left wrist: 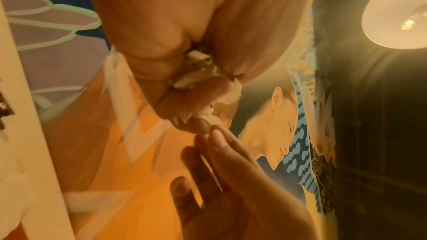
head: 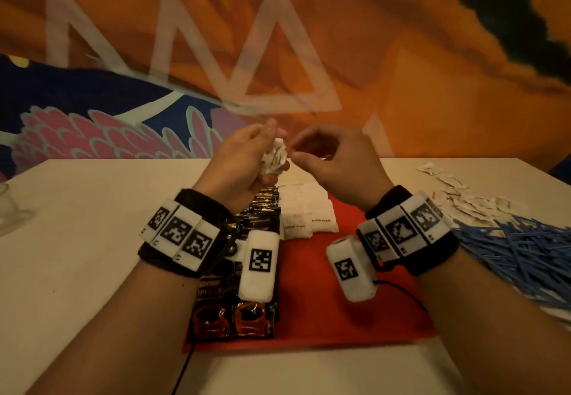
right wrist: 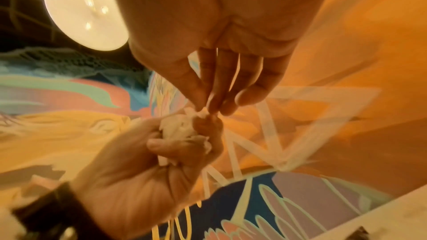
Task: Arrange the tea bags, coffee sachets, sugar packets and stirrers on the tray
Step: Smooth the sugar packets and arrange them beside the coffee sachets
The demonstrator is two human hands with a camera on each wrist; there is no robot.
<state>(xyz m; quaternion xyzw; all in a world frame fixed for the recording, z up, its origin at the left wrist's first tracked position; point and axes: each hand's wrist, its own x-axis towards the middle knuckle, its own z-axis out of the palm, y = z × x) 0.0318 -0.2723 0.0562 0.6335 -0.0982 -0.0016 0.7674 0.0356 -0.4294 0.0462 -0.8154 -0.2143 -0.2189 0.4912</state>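
While left hand point(head: 244, 160) fingers clutch white packets point(head: 273, 157), right hand point(head: 336, 163) pinching one, white table point(head: 92, 224), mural bkgd.

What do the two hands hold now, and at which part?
The left hand grips a bunch of white packets around its lower part. The right hand pinches one packet's top edge.

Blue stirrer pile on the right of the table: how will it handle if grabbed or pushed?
The blue stirrers look thin and stick-like, so probably light and fairly stiff. They lie criss-crossed in a loose heap on the table, so a push would likely scatter or roll some. A grab may snag neighbours; some could slip out.
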